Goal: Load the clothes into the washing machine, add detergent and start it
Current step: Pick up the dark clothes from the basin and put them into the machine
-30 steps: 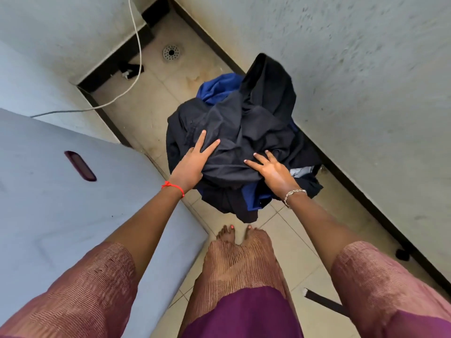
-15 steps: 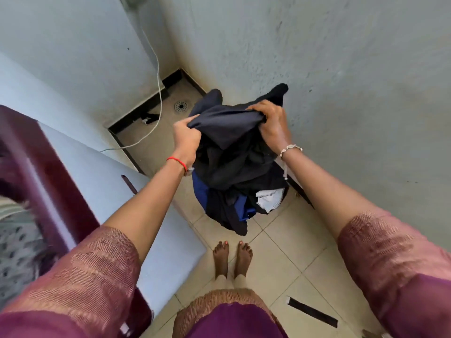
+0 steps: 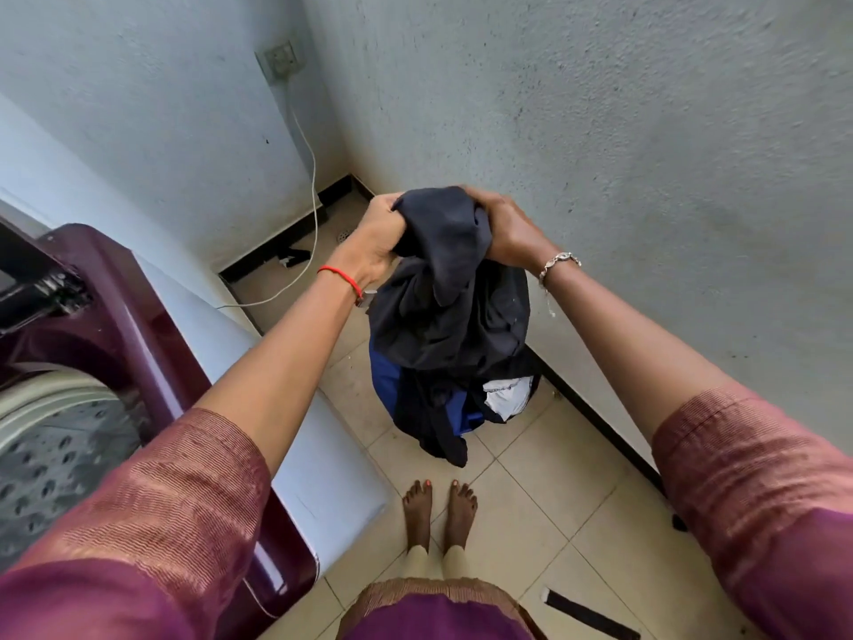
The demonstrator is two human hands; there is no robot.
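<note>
A bundle of clothes point(image 3: 450, 334), mostly black with blue and white pieces showing low down, hangs in the air above the tiled floor. My left hand point(image 3: 376, 244) grips its top on the left and my right hand point(image 3: 505, 228) grips it on the right. The top-loading washing machine point(image 3: 152, 316) stands at the left, with a maroon rim and grey side. Its perforated steel drum point(image 3: 55, 445) is open to view at the lower left. No detergent is in sight.
A textured grey wall point(image 3: 646, 177) runs close on the right. A wall socket point(image 3: 281, 60) with a white cable point(image 3: 311, 187) sits in the far corner, above a floor drain point(image 3: 344, 234). My bare feet point(image 3: 438, 510) stand on beige tiles.
Both hands went from resting on the pile on the floor to gripping it, and have lifted the bundle up. The view has risen, and the machine's open drum has come into sight.
</note>
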